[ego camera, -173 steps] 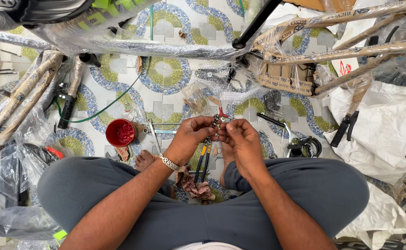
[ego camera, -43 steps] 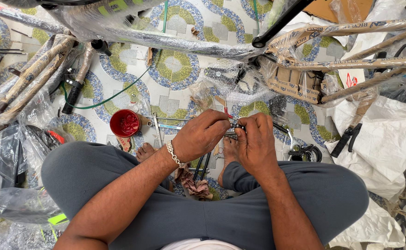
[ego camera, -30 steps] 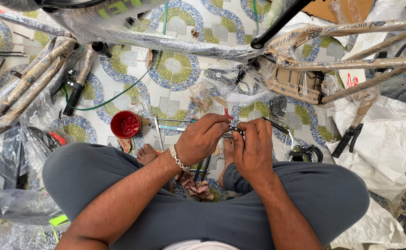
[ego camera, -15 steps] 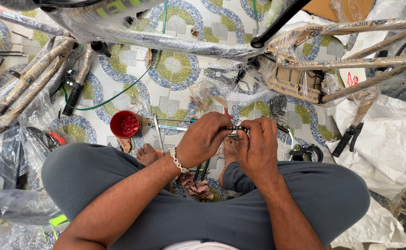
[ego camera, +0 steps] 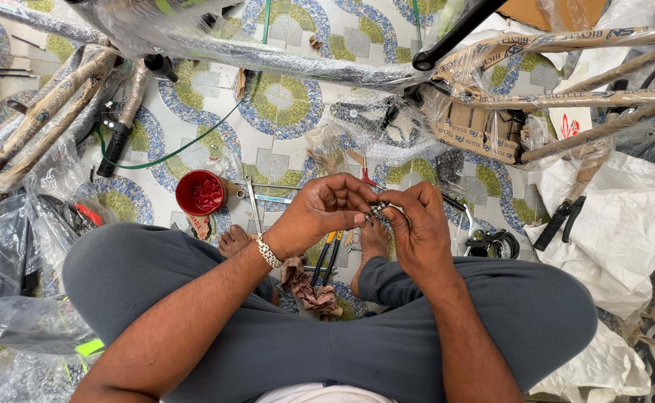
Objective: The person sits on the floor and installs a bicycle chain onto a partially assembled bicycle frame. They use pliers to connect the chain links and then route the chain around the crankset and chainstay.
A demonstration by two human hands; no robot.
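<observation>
I sit cross-legged on a patterned tile floor. My left hand [ego camera: 326,213] and my right hand [ego camera: 415,224] meet in front of me, fingertips pinched together on a small dark metal part [ego camera: 378,210]. Both hands grip it from opposite sides. A metal bracelet [ego camera: 268,250] circles my left wrist. Below the hands lie pliers with yellow-and-black handles [ego camera: 329,257] and a crumpled brown rag [ego camera: 309,287] between my bare feet.
A red tub of grease [ego camera: 200,192] stands left of the hands, with wrenches [ego camera: 256,203] beside it. Plastic-wrapped bicycle frame tubes [ego camera: 267,52] cross the top; paper-wrapped tubes [ego camera: 581,97] lie right. White sacking [ego camera: 618,231] lies at right, black pedals [ego camera: 562,222] on it.
Both hands stayed pinched on the small part, shifting only slightly as the fingers work it. The view has drifted a little.
</observation>
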